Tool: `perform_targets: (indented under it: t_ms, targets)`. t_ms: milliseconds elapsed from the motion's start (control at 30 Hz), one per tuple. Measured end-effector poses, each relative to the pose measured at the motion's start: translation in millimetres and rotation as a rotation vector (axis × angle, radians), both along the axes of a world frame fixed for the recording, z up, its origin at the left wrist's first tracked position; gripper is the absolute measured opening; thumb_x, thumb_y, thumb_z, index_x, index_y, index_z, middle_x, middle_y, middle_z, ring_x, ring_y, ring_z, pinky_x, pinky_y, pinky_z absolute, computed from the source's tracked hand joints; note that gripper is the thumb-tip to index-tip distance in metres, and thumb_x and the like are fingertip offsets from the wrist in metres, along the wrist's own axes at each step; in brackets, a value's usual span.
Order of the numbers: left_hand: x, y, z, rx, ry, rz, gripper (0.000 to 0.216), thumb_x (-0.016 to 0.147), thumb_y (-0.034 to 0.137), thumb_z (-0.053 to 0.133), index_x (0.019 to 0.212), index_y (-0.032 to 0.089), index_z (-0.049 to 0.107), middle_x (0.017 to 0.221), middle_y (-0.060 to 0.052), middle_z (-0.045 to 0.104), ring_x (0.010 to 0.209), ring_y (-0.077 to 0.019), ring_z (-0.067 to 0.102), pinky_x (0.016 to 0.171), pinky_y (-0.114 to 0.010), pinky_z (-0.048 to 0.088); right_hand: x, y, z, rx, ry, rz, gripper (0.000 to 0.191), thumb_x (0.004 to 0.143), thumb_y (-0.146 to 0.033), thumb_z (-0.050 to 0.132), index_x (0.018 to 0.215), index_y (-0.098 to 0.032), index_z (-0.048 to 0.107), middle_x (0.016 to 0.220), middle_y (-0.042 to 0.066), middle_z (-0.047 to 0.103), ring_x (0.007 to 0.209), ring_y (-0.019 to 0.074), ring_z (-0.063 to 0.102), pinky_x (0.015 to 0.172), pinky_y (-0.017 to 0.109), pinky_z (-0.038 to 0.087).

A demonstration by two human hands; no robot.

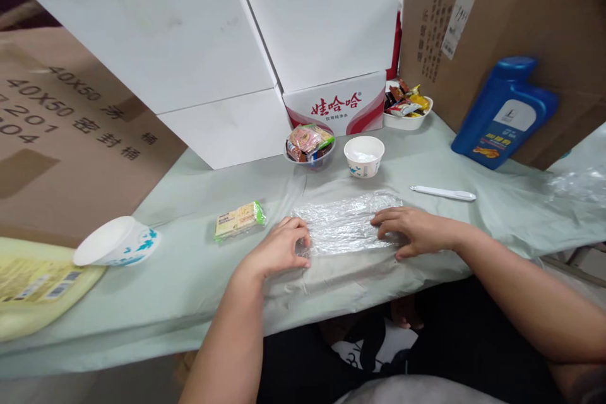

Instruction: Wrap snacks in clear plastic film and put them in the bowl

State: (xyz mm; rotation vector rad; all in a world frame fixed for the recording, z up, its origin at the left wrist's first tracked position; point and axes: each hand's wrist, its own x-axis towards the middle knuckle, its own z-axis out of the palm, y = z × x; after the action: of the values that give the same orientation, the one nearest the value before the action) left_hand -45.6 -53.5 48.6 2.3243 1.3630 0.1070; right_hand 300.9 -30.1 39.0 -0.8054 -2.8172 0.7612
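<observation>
A folded strip of clear, crinkled plastic film [343,227] lies flat on the table in front of me. At its left end is my left hand [286,243], thumb and fingers curved apart around the edge. My right hand [411,230] rests on the right end, fingertips spread over the plastic and thumb apart at the near edge. A wrapped pack of crackers [240,220] lies left of my left hand. Beyond my right hand is a slim white tool with a narrow tip [442,193], its kind unclear. A paper cup [364,156] stands behind the film.
A bowl of wrapped snacks [310,145] and another white bowl of snacks [407,107] stand farther back. Cardboard boxes [338,107] wall off the rear. A blue bottle [504,113] leans at right. At left are a tipped paper cup [118,243] and a yellow container [42,287].
</observation>
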Motion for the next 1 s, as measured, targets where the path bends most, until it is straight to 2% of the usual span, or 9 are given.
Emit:
perform_targets:
  t_ms: [100, 167, 233, 367, 433, 533, 667, 867, 1000]
  targets:
    - [-9.8, 0.7, -1.6, 0.02, -0.035, -0.013, 0.011, 0.066, 0.012, 0.064, 0.072, 0.021, 0.062, 0.111, -0.004, 0.058, 0.111, -0.0242, 0.053, 0.096, -0.037, 0.043, 13.2, 4.6, 4.3, 0.011, 0.072, -0.047, 0.007, 0.078, -0.024, 0.065, 0.083, -0.021, 0.07, 0.118, 0.007, 0.065, 0.113, 0.0253, 0.056, 0.095, 0.04, 0.043]
    - [-13.5, 0.7, -1.5, 0.031, -0.088, -0.018, 0.012, 0.068, 0.011, 0.056, 0.071, 0.021, 0.06, 0.111, -0.004, 0.059, 0.11, -0.0231, 0.054, 0.096, -0.036, 0.043, 20.0, 4.9, 7.8, 0.026, 0.102, -0.077, 0.01, 0.08, -0.019, 0.058, 0.077, -0.021, 0.068, 0.104, 0.006, 0.068, 0.103, 0.0229, 0.059, 0.09, 0.038, 0.045]
    - [-15.5, 0.9, -0.5, 0.021, -0.165, 0.001, 0.01, 0.071, 0.013, 0.052, 0.072, 0.021, 0.058, 0.107, -0.004, 0.062, 0.105, -0.0215, 0.057, 0.093, -0.035, 0.044, 24.5, 3.7, 11.1, 0.005, 0.116, -0.129, 0.012, 0.081, -0.018, 0.055, 0.081, -0.02, 0.066, 0.098, 0.006, 0.069, 0.096, 0.0215, 0.06, 0.085, 0.035, 0.046]
    - [-17.4, 4.4, -1.6, -0.014, -0.234, 0.188, 0.008, 0.079, 0.025, 0.049, 0.078, 0.021, 0.056, 0.086, -0.001, 0.065, 0.082, -0.0181, 0.06, 0.074, -0.03, 0.046, 26.4, 2.8, 13.7, -0.159, 0.064, -0.301, 0.012, 0.085, -0.025, 0.05, 0.089, -0.02, 0.06, 0.086, 0.003, 0.068, 0.073, 0.0174, 0.06, 0.065, 0.029, 0.044]
    - [-16.3, 8.1, -5.4, 0.007, -0.216, 0.288, 0.013, 0.082, 0.032, 0.049, 0.081, 0.021, 0.057, 0.076, 0.001, 0.063, 0.071, -0.0169, 0.058, 0.066, -0.027, 0.044, 23.5, 4.0, 11.9, -0.201, 0.051, -0.385, 0.011, 0.087, -0.028, 0.048, 0.088, -0.021, 0.056, 0.078, 0.001, 0.068, 0.066, 0.0161, 0.058, 0.061, 0.027, 0.042]
    - [-10.0, 14.4, -13.0, 0.089, -0.187, 0.417, 0.013, 0.083, 0.032, 0.049, 0.084, 0.022, 0.057, 0.072, 0.002, 0.063, 0.067, -0.0158, 0.058, 0.065, -0.026, 0.043, 15.0, 6.3, 5.8, -0.13, 0.057, -0.513, 0.01, 0.087, -0.026, 0.046, 0.087, -0.022, 0.055, 0.073, 0.0, 0.067, 0.065, 0.0161, 0.058, 0.061, 0.026, 0.04]
    - [3.9, 20.6, -19.0, 0.212, -0.076, 0.575, 0.012, 0.085, 0.027, 0.05, 0.091, 0.023, 0.06, 0.08, -0.001, 0.068, 0.075, -0.0182, 0.062, 0.068, -0.027, 0.042, 0.5, 9.5, -6.5, 0.077, 0.004, -0.677, 0.015, 0.089, -0.025, 0.045, 0.092, -0.021, 0.059, 0.076, 0.003, 0.068, 0.069, 0.0185, 0.06, 0.064, 0.027, 0.038]
    - [15.0, 28.5, -24.4, 0.247, 0.107, 0.63, 0.02, 0.088, 0.027, 0.053, 0.106, 0.024, 0.06, 0.09, -0.004, 0.07, 0.086, -0.0227, 0.064, 0.072, -0.029, 0.043, -13.7, 17.0, -25.2, 0.234, -0.196, -0.793, 0.02, 0.095, -0.028, 0.043, 0.101, -0.019, 0.059, 0.092, 0.009, 0.071, 0.08, 0.0233, 0.064, 0.065, 0.03, 0.037]
    - [12.8, 30.4, -27.0, 0.358, 0.113, 0.673, 0.024, 0.086, 0.03, 0.058, 0.108, 0.021, 0.061, 0.097, -0.008, 0.066, 0.091, -0.0268, 0.063, 0.075, -0.034, 0.046, -12.4, 17.4, -25.4, 0.304, -0.252, -0.804, 0.024, 0.095, -0.031, 0.043, 0.104, -0.017, 0.061, 0.098, 0.014, 0.068, 0.084, 0.0261, 0.063, 0.07, 0.033, 0.041]
